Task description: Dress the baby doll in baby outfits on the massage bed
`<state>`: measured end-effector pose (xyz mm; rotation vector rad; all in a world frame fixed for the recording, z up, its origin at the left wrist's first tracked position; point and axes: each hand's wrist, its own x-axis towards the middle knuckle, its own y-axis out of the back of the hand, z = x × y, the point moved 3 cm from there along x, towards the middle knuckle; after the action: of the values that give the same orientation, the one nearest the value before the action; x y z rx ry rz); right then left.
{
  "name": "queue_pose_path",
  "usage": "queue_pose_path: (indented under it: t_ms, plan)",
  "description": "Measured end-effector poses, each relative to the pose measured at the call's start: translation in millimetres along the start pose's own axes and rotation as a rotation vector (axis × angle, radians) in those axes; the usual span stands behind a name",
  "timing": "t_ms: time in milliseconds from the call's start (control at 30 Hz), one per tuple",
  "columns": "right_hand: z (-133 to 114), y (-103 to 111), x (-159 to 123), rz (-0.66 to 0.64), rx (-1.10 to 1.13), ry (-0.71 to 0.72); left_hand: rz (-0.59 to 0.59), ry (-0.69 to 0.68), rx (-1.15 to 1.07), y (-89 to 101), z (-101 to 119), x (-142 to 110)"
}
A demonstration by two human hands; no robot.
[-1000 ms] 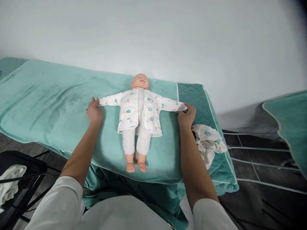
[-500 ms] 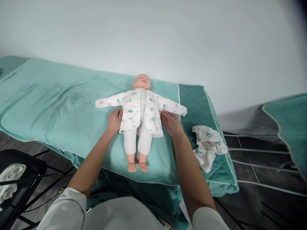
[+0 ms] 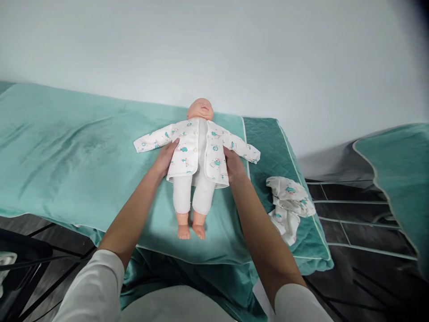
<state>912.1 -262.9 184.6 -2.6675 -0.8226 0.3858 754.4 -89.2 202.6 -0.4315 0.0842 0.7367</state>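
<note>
Head camera: on the green-covered bed (image 3: 83, 170) lies the doll (image 3: 182, 192), face up in an open printed jacket (image 3: 186, 152); crumpled printed cloth (image 3: 290, 199) sits near its sleeve. Left hand (image 3: 165, 158) and right hand (image 3: 234, 165) touch the jacket's opposite sides, fingers partly hidden; whether they grip, I cannot tell.

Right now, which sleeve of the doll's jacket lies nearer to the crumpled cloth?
The sleeve beside the right hand; only its cuff lies over the quilted cover.
</note>
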Motion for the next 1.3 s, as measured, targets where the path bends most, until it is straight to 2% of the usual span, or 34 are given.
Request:
queue_pose_path:
  t_ms: [100, 200, 267, 333, 433, 600, 700, 767, 867, 967, 1033, 1100, 1167, 1300]
  plan:
    - [1, 4, 9, -0.007, 0.063, -0.061, 0.0, 0.043, 0.02, -1.3, -1, 15]
    - [2, 12, 14, -0.077, 0.119, -0.079, -0.003, 0.103, -0.032, 3.6, -4, 22]
    - [-1, 21, 16, -0.109, 0.158, -0.047, 0.002, 0.11, -0.1, 8.8, -4, 24]
    - [-6, 32, 17, -0.087, 0.181, 0.013, 0.005, 0.091, -0.154, 13.7, -4, 25]
    - [-12, 46, 17, -0.037, 0.235, 0.079, 0.034, 0.037, -0.169, 20.4, -2, 25]
    - [-14, 75, 15, -0.011, 0.3, 0.143, 0.167, -0.131, -0.132, 33.4, -2, 18]
    - [-15, 99, 7, 0.115, 0.264, 0.227, 0.277, -0.212, -0.086, 40.0, -3, 12]
    - [-11, 107, -7, 0.207, 0.2, 0.276, 0.358, -0.272, 0.0, 42.0, -6, 4]
    - [1, 96, -44, 0.257, 0.067, 0.306, 0.355, -0.358, 0.336, 37.7, -10, -18]
    - [16, 68, -91, 0.14, -0.212, 0.342, 0.248, -0.458, 0.741, 30.1, -15, -49]
    - [21, 53, -120, 0.068, -0.48, 0.404, 0.226, -0.511, 0.908, 28.4, -19, -69]
    - [24, 45, -142, 0.047, -0.707, 0.472, 0.238, -0.539, 0.986, 29.5, -22, -86]
    - [25, 42, -157, 0.072, -0.83, 0.514, 0.245, -0.56, 1.004, 31.7, -24, -98]
    - [30, 41, -179, 0.136, -0.844, 0.544, 0.201, -0.618, 1.054, 34.7, -31, -117]
